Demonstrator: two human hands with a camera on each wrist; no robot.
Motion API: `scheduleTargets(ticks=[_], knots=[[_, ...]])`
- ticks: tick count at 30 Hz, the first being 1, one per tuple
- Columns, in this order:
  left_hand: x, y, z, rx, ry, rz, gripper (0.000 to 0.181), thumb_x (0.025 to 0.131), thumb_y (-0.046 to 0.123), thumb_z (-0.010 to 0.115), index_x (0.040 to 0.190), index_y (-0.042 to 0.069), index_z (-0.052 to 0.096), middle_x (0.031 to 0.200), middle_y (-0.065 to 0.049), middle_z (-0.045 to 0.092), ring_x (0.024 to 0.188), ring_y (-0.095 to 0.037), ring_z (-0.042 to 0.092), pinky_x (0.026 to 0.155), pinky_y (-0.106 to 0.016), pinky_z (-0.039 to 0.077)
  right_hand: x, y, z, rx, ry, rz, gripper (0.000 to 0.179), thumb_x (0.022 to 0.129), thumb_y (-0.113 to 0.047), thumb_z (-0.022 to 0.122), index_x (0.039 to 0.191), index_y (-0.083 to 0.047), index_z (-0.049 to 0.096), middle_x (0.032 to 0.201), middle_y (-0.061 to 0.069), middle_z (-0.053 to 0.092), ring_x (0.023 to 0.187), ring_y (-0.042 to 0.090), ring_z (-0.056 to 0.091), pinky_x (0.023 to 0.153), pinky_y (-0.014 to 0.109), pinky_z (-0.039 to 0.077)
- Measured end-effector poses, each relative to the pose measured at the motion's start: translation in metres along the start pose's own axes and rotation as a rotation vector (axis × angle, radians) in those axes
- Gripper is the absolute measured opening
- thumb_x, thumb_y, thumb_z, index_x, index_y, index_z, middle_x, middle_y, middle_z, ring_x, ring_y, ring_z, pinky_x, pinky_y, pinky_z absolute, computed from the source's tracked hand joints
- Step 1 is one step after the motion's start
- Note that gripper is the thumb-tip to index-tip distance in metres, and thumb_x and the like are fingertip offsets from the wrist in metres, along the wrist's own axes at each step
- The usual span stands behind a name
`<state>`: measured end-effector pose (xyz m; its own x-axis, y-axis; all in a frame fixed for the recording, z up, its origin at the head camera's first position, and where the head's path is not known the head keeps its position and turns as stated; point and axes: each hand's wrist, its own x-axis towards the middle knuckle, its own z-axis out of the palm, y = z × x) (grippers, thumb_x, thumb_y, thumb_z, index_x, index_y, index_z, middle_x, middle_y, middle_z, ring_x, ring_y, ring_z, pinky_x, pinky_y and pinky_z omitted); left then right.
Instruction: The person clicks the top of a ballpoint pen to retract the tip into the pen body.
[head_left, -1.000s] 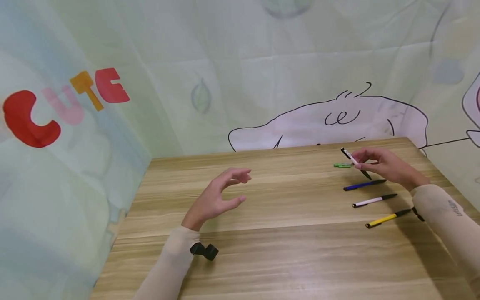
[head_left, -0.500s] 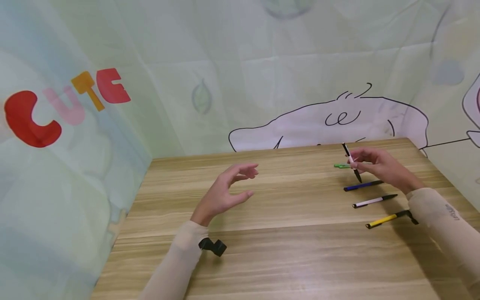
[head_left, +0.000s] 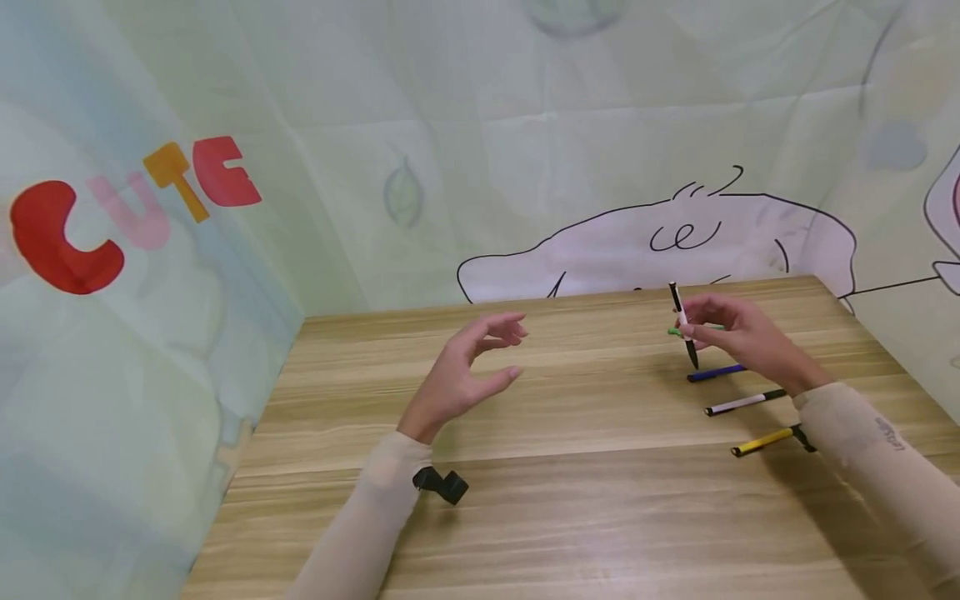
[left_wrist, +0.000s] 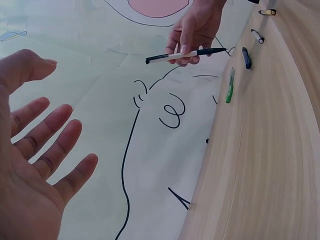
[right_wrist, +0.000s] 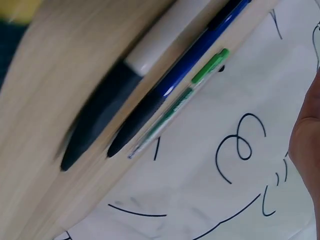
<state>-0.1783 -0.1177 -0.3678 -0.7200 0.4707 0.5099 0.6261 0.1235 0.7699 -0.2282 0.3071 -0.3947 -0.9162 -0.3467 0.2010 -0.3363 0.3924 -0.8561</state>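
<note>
Pen (head_left: 681, 316) pinched between right-hand fingers (head_left: 709, 306).

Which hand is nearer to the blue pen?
Right. The right hand, holding a white pen, is close by the blue pen, hiding its tip in the head view; the left hand is well off to the blue pen's left.

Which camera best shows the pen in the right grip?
The left wrist view: the white-and-black pen shows larger there, both ends visible, with the right grip partly covering its middle. The head view shows both ends too, but smaller in the picture. In the right wrist view, I can't make it out.
</note>
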Motion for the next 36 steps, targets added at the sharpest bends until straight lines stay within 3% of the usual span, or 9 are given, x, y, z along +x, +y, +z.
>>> scheduleTargets(ticks=[12,20,29,36], knots=[[0.015,0.000,0.012,-0.019,0.017,0.018,0.061,0.087,0.003,0.077,0.143,0.016,0.055,0.122,-0.002,0.064,0.113,-0.019,0.063,0.104,-0.037,0.052,-0.001,-0.026,0.019,0.051,0.027,-0.007,0.025,0.099,-0.014,0.067,0.120,-0.002,0.061,0.106,0.005,0.070,0.094,0.017,0.069,0.075,0.037,0.062],[0.023,0.002,0.019,-0.010,0.020,0.046,0.060,0.089,0.007,0.077,0.143,0.018,0.055,0.121,-0.001,0.064,0.112,-0.018,0.063,0.102,-0.037,0.053,-0.002,-0.044,0.031,0.103,0.032,-0.039,0.026,0.097,-0.009,0.068,0.121,-0.002,0.060,0.105,0.007,0.070,0.092,0.017,0.069,0.073,0.035,0.063],[0.035,0.003,0.029,-0.026,0.017,0.088,0.057,0.088,0.008,0.078,0.141,0.016,0.057,0.119,-0.002,0.065,0.111,-0.020,0.062,0.100,-0.037,0.053,-0.002,-0.056,0.040,0.139,0.011,-0.066,0.029,0.097,-0.008,0.068,0.122,0.002,0.058,0.105,0.006,0.070,0.093,0.017,0.069,0.073,0.040,0.063],[0.043,0.002,0.036,0.030,0.018,0.125,0.061,0.084,0.006,0.082,0.140,0.012,0.058,0.122,-0.006,0.064,0.113,-0.017,0.061,0.101,-0.035,0.053,-0.003,-0.065,0.048,0.162,-0.020,-0.097,0.026,0.096,-0.006,0.068,0.121,-0.002,0.060,0.105,0.015,0.068,0.091,0.018,0.069,0.074,0.038,0.063]])
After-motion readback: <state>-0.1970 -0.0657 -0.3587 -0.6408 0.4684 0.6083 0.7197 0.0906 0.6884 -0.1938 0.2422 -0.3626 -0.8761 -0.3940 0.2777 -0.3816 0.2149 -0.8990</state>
